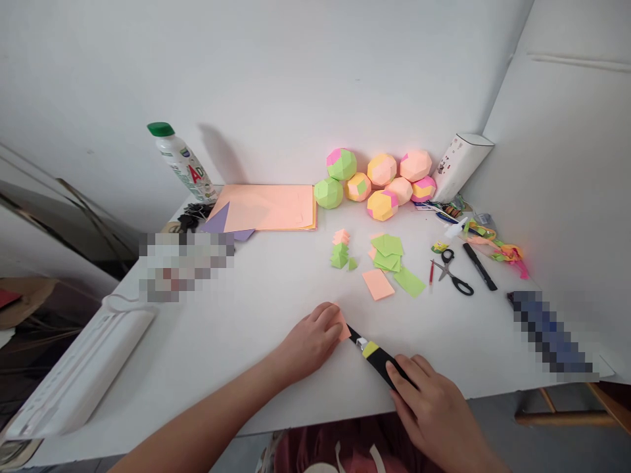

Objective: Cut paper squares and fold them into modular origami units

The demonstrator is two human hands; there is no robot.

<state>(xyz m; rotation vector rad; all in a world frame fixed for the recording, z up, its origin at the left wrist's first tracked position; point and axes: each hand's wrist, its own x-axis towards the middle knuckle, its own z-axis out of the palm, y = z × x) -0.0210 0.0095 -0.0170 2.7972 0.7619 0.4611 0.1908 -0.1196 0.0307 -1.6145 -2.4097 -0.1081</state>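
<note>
Pinching one small peach paper point(342, 326): left hand point(315, 336), fingers bent and pressed together over the sheet, in front and to the left of the green paper pile point(388, 253). Right hand point(428, 397): fingers wrapped around the handle of a black and yellow knife point(378, 359), in front of the pile. Dark blade slanting up to the right edge of the peach paper; contact between the two cannot be told.

Further items, all on a white table point(221, 341), placed by the pile:
- Peach rectangle point(378, 285), one, just in front.
- Green rectangle point(410, 282), one, front right.
- Folded pieces point(340, 253), peach over green, in a stack to the left; a single green piece point(351, 264) between stack and pile.
- Paper balls point(378, 176), eight, multicoloured, grouped behind.
- Peach sheets point(263, 207), large, behind left; beyond them a white bottle point(185, 161), green cap.
- Red pencil point(431, 272), to the right.
- Scissors point(445, 268), black handles, blades parted, right of the pencil.
- Black marker point(480, 266), farther right.
- White machine point(98, 368), long, far to the left and nearer.
</note>
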